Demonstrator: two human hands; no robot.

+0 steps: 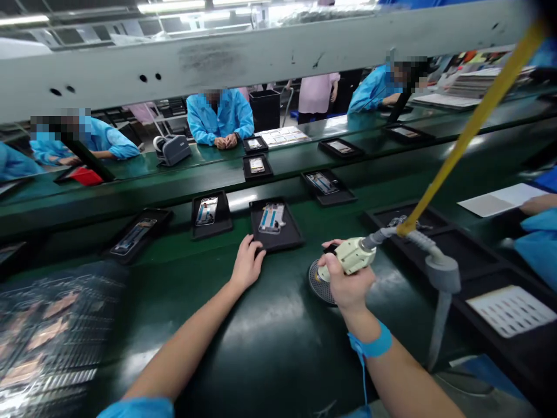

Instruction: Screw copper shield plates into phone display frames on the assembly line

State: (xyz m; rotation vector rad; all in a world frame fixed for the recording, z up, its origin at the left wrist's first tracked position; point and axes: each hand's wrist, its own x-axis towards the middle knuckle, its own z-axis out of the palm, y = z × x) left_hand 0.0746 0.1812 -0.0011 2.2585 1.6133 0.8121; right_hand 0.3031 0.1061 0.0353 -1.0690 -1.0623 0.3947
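In the head view, my left hand (pixel 249 262) has its fingers curled at the near-left corner of a black tray (pixel 287 235). Inside that tray lies an opened phone (pixel 272 217) with blue strips. My right hand (pixel 350 287) is wrapped around a pale green electric screwdriver (pixel 354 255), held at a slant. A grey cable and a yellow strap (pixel 474 125) run from the tool's rear end. Just beside and partly behind the right hand is a round, dark perforated disc (pixel 321 283); whether it touches the tool I cannot tell. A blue wrist strap (pixel 375 342) circles my right wrist.
More black trays with phones, such as one tray (pixel 221 226), lie along the green bench. A blurred stack of clear trays (pixel 52 331) is at left. A black compartment tray (pixel 474 255) with a white card (pixel 511 310) is at right. Co-workers in blue sit opposite and right.
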